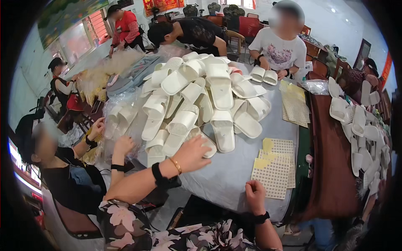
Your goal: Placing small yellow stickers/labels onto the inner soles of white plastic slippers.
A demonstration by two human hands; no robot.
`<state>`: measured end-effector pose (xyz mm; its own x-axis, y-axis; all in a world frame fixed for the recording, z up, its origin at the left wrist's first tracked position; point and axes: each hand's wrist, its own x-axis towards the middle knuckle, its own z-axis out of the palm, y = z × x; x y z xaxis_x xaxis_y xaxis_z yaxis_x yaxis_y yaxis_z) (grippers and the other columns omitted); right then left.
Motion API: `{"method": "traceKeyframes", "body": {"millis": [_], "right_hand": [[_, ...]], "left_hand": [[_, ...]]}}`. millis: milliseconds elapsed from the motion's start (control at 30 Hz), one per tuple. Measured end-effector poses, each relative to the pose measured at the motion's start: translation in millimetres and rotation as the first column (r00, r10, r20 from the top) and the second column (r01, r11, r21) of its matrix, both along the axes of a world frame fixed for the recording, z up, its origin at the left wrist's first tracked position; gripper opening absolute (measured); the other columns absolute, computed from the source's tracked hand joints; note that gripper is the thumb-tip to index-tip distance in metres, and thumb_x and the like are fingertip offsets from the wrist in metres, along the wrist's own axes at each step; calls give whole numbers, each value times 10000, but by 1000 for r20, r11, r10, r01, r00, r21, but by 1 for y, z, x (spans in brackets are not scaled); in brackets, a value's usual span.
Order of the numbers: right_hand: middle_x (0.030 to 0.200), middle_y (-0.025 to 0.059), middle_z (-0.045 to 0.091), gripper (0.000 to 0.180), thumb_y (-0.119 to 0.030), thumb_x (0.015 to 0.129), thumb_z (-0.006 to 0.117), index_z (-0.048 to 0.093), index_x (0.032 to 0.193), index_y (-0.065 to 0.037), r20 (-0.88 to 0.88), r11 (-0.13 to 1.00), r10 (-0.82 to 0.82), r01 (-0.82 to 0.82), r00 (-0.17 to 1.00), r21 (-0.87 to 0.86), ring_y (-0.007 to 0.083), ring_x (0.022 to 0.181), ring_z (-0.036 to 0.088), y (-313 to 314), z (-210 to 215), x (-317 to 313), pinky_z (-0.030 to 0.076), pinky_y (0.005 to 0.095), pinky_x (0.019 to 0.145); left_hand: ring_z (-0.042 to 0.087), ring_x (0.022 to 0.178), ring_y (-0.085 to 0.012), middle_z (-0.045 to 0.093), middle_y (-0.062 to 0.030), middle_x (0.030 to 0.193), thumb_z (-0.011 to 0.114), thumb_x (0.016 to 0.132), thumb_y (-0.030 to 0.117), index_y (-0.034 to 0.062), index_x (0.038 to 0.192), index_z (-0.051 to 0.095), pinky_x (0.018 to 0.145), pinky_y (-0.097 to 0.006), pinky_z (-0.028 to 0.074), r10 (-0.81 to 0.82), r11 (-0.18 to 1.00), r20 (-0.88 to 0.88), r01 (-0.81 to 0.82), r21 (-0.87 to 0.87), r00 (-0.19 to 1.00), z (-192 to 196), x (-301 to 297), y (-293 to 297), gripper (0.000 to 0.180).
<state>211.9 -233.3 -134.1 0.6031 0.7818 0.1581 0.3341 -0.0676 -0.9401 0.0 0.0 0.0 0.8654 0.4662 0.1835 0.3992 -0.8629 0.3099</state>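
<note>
A big heap of cream-white slide slippers (220, 79) covers the middle of the grey-covered table (226, 175). My left hand (193, 154) reaches to its near edge, fingers stretched out over a white slipper (208, 141). That hand partly covers the slipper, and I cannot tell whether it touches it. At the table's near right edge is my right hand (255, 193), its fingers curled together; anything pinched in them is too small to make out. Just beside it lie overlapping sheets of small printed labels (274, 167) with yellow patches.
More label sheets (295, 104) lie at the far right edge. A co-worker at left handles clear plastic bags (121, 119). Across the table, a person in white has a slipper pair (264, 75). Another slipper pile (364, 134) stands right, past a brown surface (333, 163).
</note>
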Motion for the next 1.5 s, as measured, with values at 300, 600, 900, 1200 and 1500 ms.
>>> {"method": "traceKeyframes", "body": {"millis": [300, 600, 900, 1200, 1500], "right_hand": [[949, 129, 694, 212, -152, 909, 617, 664, 1073, -26, -289, 649, 671, -730, 683, -216, 234, 850, 669, 12, 78, -65, 524, 346, 776], [1023, 109, 664, 369, -275, 1003, 502, 606, 1158, 44, -277, -463, 838, -881, -469, 91, 181, 906, 605, 51, 87, -215, 488, 335, 816], [1048, 171, 660, 379, -235, 938, 536, 609, 1080, 109, 209, -769, 633, -637, -746, 58, 239, 976, 596, 40, -55, -246, 467, 334, 845], [1091, 187, 646, 381, -234, 934, 531, 610, 1084, 108, 129, -847, 531, -525, -837, 78, 265, 1020, 583, 24, -102, -276, 460, 342, 879], [1139, 206, 631, 384, -232, 930, 525, 611, 1088, 107, 47, -890, 441, -430, -896, 149, 293, 1070, 569, -8, -91, -301, 452, 351, 917]], "left_hand": [[499, 1205, -333, 573, -162, 1246, 715, 781, 367, 77, 1089, 684, 988, -447, 450, -97, 991, -152, 110, 75, 984, 28, 2, -13, 424], [540, 1080, -319, 622, -136, 1017, 703, 766, 349, 55, 926, 712, 887, -437, 474, -292, 944, -187, 314, 101, 938, 21, 80, -50, 334], [501, 1144, -300, 603, -125, 1077, 720, 755, 325, 77, 1024, 712, 877, -445, 465, -453, 891, -231, 432, -138, 861, 7, 100, -74, 366], [536, 1094, -314, 617, -130, 1025, 709, 750, 354, 96, 1014, 717, 850, -455, 471, -548, 831, -184, 509, -223, 816, -22, 118, -90, 369], [540, 1098, -326, 621, -136, 1047, 709, 756, 355, 87, 1039, 712, 871, -458, 478, -534, 824, -148, 473, -310, 833, -32, 112, -86, 390]]}}
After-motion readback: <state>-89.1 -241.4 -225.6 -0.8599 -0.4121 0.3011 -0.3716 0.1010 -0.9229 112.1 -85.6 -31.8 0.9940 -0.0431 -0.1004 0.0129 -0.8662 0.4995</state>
